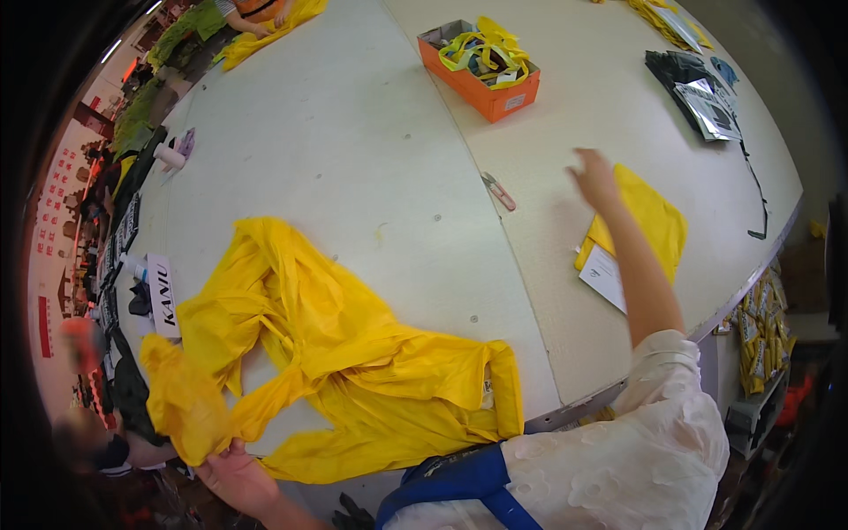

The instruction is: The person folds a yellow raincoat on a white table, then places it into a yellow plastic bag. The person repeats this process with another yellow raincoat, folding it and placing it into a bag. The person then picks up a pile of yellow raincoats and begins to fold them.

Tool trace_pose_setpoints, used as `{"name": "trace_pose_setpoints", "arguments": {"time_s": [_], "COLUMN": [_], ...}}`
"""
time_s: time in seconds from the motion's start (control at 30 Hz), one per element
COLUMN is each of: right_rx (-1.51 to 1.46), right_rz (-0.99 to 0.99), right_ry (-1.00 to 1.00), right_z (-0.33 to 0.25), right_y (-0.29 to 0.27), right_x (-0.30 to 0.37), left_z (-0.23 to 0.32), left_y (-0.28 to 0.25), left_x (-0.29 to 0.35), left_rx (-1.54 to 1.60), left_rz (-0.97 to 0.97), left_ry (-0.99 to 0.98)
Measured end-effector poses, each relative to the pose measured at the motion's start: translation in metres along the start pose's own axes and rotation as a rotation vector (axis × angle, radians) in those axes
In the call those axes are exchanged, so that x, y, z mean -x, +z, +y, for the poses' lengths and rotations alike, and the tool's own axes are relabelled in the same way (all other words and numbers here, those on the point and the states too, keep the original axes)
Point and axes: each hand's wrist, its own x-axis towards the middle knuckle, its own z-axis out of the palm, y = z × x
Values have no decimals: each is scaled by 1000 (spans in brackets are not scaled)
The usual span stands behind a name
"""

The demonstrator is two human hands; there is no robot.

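A large crumpled yellow garment (pixel 353 344) of thin, slightly shiny fabric lies spread over the near left of the table. My left hand (pixel 234 473) is closed on the garment's edge at the lower left, where a bunched part of it is lifted and blurred. My right hand (pixel 596 181) reaches out over the table's right side with its fingers apart, holding nothing I can see. Beside and partly under that forearm lies a folded yellow garment (pixel 652 216) with a white printed card (pixel 603 276). Pink-handled thread snips (pixel 500 193) lie left of my right hand.
An orange box (pixel 515 99) of yellow straps stands at the far middle. Dark packaged items (pixel 689 97) lie far right. A thread cone (pixel 170 157) and a white sign (pixel 162 296) line the left edge. A co-worker's hands (pixel 265 28) handle yellow fabric at the far left.
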Motion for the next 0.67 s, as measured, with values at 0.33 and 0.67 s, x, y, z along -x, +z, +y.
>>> {"name": "trace_pose_setpoints", "arguments": {"time_s": [0.33,0.67], "right_rx": [-405,-408], "right_rz": [-303,-824], "right_ry": [-200,-410], "right_z": [-224,-254], "right_y": [131,156], "right_x": [18,80], "left_z": [24,-32], "left_y": [-4,8], "left_x": [30,30], "left_rx": [-118,328], "left_rz": [193,45], "left_ry": [-26,-399]}}
